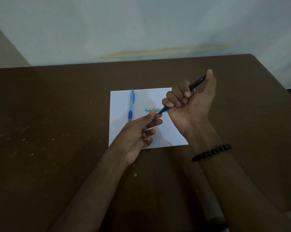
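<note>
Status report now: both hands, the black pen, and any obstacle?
Right hand grips black pen in fist. Left hand fingers at its tip, pinch unclear. Small teal case on paper right behind tip.

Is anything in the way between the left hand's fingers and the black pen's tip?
Nothing visible. The left hand reaches up to the tip of the black pen, which the right hand grips in a fist. The teal case lies beneath on the paper, not between them.

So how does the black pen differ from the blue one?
The black pen is gripped by the right hand, tilted above the paper; the blue pen lies flat on it, untouched. The black pen is dark and opaque, the blue pen translucent with a deeper-blue grip. Both are slim.
</note>
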